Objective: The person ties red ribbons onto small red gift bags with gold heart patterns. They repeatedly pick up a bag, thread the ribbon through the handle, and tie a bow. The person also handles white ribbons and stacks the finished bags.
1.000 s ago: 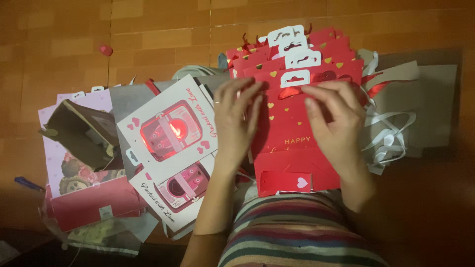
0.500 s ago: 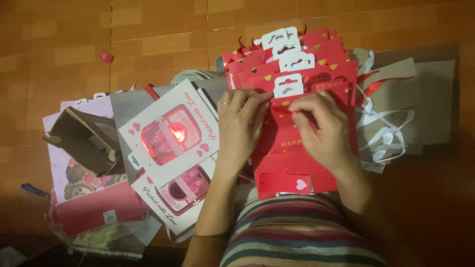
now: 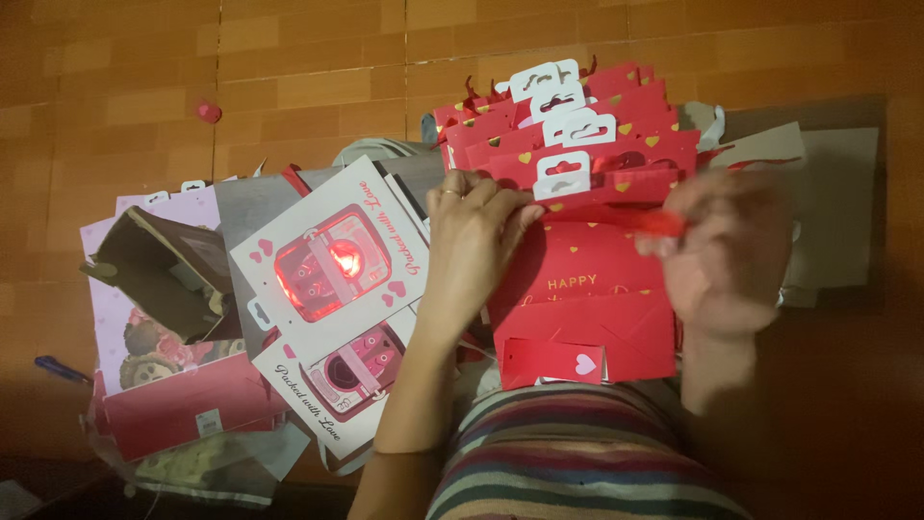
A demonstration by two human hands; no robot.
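Left hand [image 3: 476, 236] pins the top edge of the red gift bag [image 3: 587, 289] flat on the lap while the blurred right hand [image 3: 727, 255] pinches its red ribbon handle [image 3: 635, 221] taut, stacked red bags [image 3: 577, 144] just beyond the fingers, white window boxes [image 3: 332, 274] left of the left hand.

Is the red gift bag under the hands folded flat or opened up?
Folded flat. The red gift bag lies on the lap with its bottom flap creased over, and the left hand presses its top edge.
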